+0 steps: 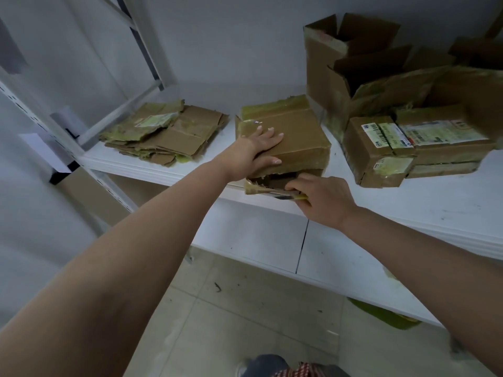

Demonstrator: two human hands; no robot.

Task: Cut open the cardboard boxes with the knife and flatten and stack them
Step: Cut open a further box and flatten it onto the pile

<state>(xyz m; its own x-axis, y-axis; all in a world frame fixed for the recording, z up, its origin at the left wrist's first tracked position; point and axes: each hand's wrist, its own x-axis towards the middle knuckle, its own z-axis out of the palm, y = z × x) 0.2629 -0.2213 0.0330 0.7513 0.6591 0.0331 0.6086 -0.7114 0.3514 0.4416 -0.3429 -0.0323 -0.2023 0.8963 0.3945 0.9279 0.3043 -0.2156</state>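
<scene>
- White shelving [408, 202] fills the middle of the frame against a pale wall, with a tiled floor at the bottom.
- Your left hand [258, 151] lies flat, fingers straight and spread, pressing on top of the taped box [294, 137] at centre frame; it grips nothing.
- Your right hand [321, 200] sits just below and right of it, at the box's near edge, fingers curled round what looks like the knife [283, 196]; only a dark sliver shows, so the grip is a judgement.
- The near end of the box is already torn and gaping, tape hanging loose.
- You appear to be in the cutting step on this box, slitting the tape along its front seam.
- Next, draw the blade along that seam away from your bracing hand, then push the box flat.
- The flattened stack [166, 131] waits at centre left, well apart from the box.
- More uncut boxes [408, 148] crowd the upper right.
</scene>
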